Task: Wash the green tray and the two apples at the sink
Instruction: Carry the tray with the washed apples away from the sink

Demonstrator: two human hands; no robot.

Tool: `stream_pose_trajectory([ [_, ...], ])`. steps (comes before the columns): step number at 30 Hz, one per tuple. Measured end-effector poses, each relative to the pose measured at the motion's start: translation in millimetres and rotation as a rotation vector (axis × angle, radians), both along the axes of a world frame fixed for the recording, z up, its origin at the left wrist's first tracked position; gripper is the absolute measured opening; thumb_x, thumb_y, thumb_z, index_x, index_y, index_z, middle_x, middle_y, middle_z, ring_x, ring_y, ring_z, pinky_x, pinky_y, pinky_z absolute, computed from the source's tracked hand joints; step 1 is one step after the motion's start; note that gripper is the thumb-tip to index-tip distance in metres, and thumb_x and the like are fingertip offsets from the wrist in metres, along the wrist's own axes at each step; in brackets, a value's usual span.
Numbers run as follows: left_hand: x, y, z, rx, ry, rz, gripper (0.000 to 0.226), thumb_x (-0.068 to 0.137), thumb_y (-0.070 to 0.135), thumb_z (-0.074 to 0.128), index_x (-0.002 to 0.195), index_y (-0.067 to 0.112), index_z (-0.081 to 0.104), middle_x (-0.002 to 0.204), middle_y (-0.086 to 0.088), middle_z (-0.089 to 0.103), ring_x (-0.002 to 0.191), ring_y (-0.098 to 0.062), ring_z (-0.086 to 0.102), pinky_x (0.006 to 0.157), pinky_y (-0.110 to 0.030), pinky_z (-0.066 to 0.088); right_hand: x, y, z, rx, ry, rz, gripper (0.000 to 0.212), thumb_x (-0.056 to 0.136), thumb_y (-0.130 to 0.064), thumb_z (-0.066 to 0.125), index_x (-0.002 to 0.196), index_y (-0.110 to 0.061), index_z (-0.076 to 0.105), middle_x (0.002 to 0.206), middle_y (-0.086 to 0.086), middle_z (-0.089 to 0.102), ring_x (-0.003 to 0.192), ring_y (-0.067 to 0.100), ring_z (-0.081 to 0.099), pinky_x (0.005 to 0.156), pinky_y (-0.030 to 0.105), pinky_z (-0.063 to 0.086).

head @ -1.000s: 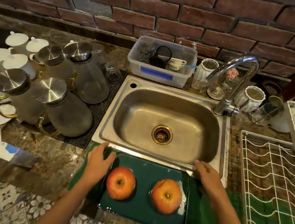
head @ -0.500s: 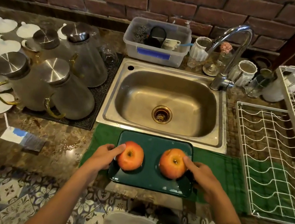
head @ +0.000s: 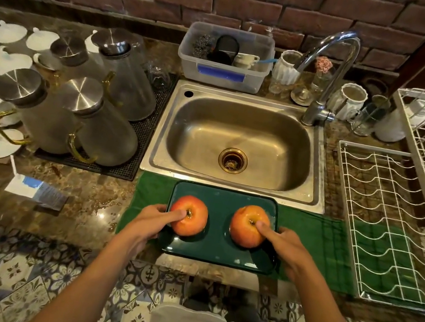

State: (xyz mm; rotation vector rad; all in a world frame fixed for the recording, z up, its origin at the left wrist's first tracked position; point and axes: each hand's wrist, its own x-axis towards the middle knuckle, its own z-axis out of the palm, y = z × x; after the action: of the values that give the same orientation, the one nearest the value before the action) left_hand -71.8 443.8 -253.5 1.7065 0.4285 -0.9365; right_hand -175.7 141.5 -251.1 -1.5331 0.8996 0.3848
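The dark green tray [head: 214,247] lies on a green cloth [head: 311,235] at the counter's front edge, just before the steel sink [head: 204,136]. Two red-orange apples stand on it, stems up: the left apple [head: 192,228] and the right apple [head: 242,234]. My left hand [head: 153,218] grips the tray's left edge, thumb pressed on the left apple. On the other side my right hand [head: 283,244] holds the right edge, its thumb on the right apple. The sink basin holds nothing and no water runs from the faucet [head: 332,68].
Several lidded glass jugs [head: 104,124] on a black mat crowd the counter left of the sink. A white wire dish rack [head: 393,221] stands to the right. A plastic tub [head: 221,74] and white cups sit behind the sink. A small carton [head: 36,189] lies front left.
Both hands slid from the tray's far corners down to its side edges, and the thumbs came to rest on the apples. My view pulled back from the sink.
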Motion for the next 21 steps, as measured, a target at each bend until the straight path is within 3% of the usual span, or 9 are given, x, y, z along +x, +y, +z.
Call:
stream_pose_trajectory([
  [3, -2.6, -2.8, -1.2, 0.006, -0.014, 0.053, 0.09, 0.065, 0.049, 0.087, 0.139, 0.012, 0.052, 0.12, -0.005, 0.065, 0.111, -0.021, 0.058, 0.084, -0.034, 0.047, -2.5, 3.0, -0.4, -0.003, -0.016, -0.05, 0.107, 0.064, -0.061, 0.083, 0.144, 0.0, 0.045, 0.137, 0.018, 0.057, 0.122, 0.032, 0.057, 0.104, 0.048, 0.049],
  [7, -4.0, -5.9, -1.8, 0.015, -0.027, 0.095, 0.085, 0.066, 0.044, 0.088, 0.137, 0.01, 0.055, 0.116, -0.005, 0.067, 0.109, -0.022, 0.06, 0.095, -0.039, 0.05, -2.8, 6.3, 0.4, -0.034, -0.026, -0.101, 0.1, 0.066, -0.056, 0.084, 0.142, -0.001, 0.049, 0.13, 0.015, 0.062, 0.116, 0.028, 0.059, 0.094, 0.041, 0.052],
  [10, -1.1, -9.6, 2.2, 0.039, -0.058, 0.109, 0.083, 0.068, 0.043, 0.087, 0.137, 0.01, 0.054, 0.108, 0.0, 0.065, 0.099, -0.014, 0.059, 0.078, -0.031, 0.047, 0.2, 7.9, 4.8, -0.051, -0.027, -0.128, 0.098, 0.069, -0.055, 0.083, 0.143, -0.002, 0.047, 0.13, 0.013, 0.06, 0.113, 0.025, 0.058, 0.087, 0.037, 0.05],
  [15, 17.9, -16.9, 20.3, 0.041, -0.096, 0.108, 0.08, 0.068, 0.045, 0.086, 0.135, 0.012, 0.056, 0.113, -0.004, 0.065, 0.102, -0.019, 0.059, 0.083, -0.035, 0.048, 17.8, 4.0, 20.1, -0.058, -0.035, -0.141, 0.094, 0.07, -0.055, 0.081, 0.141, -0.003, 0.049, 0.128, 0.013, 0.062, 0.113, 0.028, 0.059, 0.091, 0.041, 0.053],
  [19, 39.2, -28.2, 43.0, 0.046, -0.174, 0.129, 0.072, 0.068, 0.046, 0.086, 0.126, 0.01, 0.063, 0.112, -0.006, 0.068, 0.103, -0.022, 0.062, 0.094, -0.041, 0.052, 41.6, -5.7, 44.9, -0.086, -0.067, -0.129, 0.079, 0.07, -0.058, 0.079, 0.123, -0.002, 0.062, 0.112, 0.012, 0.068, 0.103, 0.026, 0.063, 0.08, 0.038, 0.054],
  [21, 51.4, -36.1, 56.3, 0.057, -0.229, 0.129, 0.075, 0.069, 0.048, 0.085, 0.128, 0.008, 0.062, 0.109, -0.004, 0.067, 0.102, -0.021, 0.06, 0.092, -0.038, 0.05, 56.1, -13.6, 60.0, -0.114, -0.112, -0.126, 0.082, 0.072, -0.057, 0.078, 0.129, 0.0, 0.06, 0.118, 0.013, 0.066, 0.105, 0.026, 0.062, 0.075, 0.035, 0.051],
])
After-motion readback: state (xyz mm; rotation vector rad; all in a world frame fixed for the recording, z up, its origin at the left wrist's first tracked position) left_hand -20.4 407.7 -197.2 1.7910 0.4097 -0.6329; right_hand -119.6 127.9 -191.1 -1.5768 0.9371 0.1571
